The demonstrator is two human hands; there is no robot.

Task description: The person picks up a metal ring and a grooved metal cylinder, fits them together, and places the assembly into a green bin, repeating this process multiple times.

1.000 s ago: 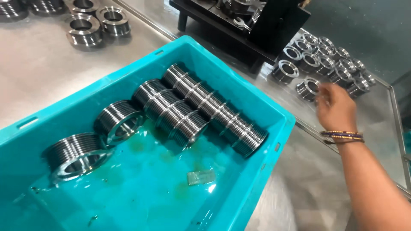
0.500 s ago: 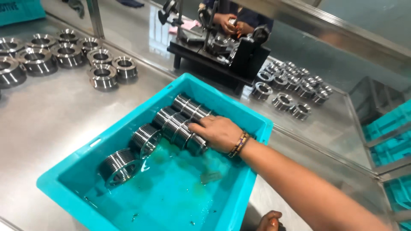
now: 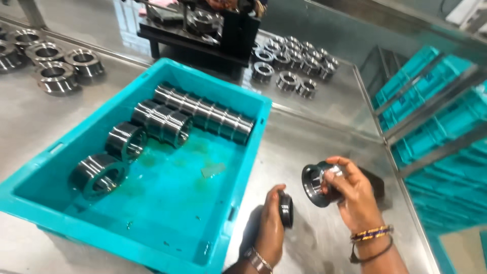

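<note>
My right hand (image 3: 355,195) grips a grooved steel ring (image 3: 315,183) above the metal table, its bore facing left. My left hand (image 3: 271,228) holds a small dark round gauge (image 3: 286,209) just left of that ring, close to the teal crate's right wall. The teal plastic crate (image 3: 167,248) holds several more grooved steel rings: a row lying along its far side (image 3: 205,112), a short row beside it (image 3: 162,122), and two single ones (image 3: 124,142) (image 3: 99,175) toward the left.
More steel rings lie on the steel table at the far left (image 3: 56,76) and at the back (image 3: 294,66). A black fixture (image 3: 203,30) stands behind the crate. Stacked teal crates (image 3: 446,152) sit beyond the table's right edge.
My right hand has left the crate with one ring and come to the table on the right. My left hand has risen into view with the gauge. The view has shifted left.
</note>
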